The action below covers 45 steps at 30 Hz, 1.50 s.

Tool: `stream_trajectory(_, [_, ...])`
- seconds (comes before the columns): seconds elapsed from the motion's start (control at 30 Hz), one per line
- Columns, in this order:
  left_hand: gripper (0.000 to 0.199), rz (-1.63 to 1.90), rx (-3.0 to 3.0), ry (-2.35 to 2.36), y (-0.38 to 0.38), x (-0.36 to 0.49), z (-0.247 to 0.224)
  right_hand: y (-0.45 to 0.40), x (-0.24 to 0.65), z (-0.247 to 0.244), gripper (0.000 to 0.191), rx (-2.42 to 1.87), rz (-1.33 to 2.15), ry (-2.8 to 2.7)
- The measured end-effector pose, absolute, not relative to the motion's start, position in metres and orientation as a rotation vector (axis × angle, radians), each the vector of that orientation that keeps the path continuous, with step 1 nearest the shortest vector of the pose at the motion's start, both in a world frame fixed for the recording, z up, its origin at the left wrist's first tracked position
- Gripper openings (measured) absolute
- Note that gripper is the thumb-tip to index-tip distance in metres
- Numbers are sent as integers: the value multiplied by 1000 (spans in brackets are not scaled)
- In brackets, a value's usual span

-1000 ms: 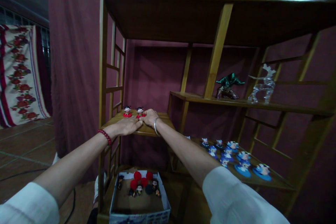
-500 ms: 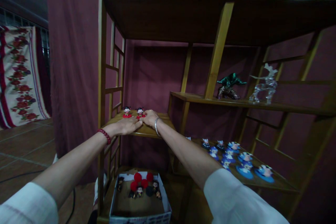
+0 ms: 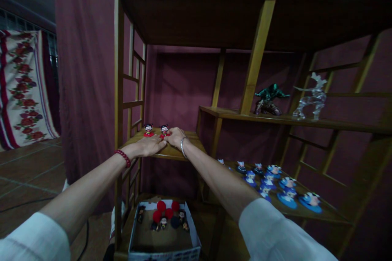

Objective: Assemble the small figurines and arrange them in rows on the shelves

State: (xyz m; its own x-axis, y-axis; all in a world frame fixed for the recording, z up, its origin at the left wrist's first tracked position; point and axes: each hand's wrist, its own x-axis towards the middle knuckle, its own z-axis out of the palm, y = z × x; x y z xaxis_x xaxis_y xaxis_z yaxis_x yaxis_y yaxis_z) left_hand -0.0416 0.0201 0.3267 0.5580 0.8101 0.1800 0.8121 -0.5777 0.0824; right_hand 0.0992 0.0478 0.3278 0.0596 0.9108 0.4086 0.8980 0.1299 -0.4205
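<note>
On the left wooden shelf stands a small figurine (image 3: 164, 129) with black hair and a red round base, upright. My right hand (image 3: 176, 137) is closed at its right side, fingers on the base. From the front left, my left hand (image 3: 150, 145) reaches to the same base, which shows between its thumb and fingers; the exact contact is partly hidden. A matching figurine (image 3: 148, 129) stands just to the left, apart from both hands. Below, an open cardboard box (image 3: 159, 242) holds several more dark-haired figurines and red round pieces (image 3: 161, 206).
Blue and white figurines (image 3: 287, 197) fill the lower right shelf (image 3: 329, 214). Above them are a green and brown sculpture (image 3: 270, 100) and a clear deer figure (image 3: 312, 100). A wooden post (image 3: 257, 57) rises beside them. Lattice (image 3: 133, 77) borders the left shelf.
The view has shifted very slightly. Both hands stay at the same figurine, with hardly any visible movement.
</note>
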Motion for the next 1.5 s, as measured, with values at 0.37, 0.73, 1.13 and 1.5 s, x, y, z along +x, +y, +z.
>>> stream_trajectory(0.37, [62, -311, -2720, -1466, 19, -41, 324, 56, 104, 322, 18, -1720, 27, -1807])
stream_trajectory(0.73, [63, -365, -2682, -1429, 25, -42, 316, 55, 103, 324, 19, -1728, 60, -1780])
stream_trajectory(1.13, [67, -298, -2705, -1480, 17, -40, 322, 57, 104, 321, 20, -1685, 93, -1761])
stream_trajectory(1.5, [61, -334, -2684, -1408, 22, -40, 318, 58, 104, 322, 20, -1678, 76, -1773])
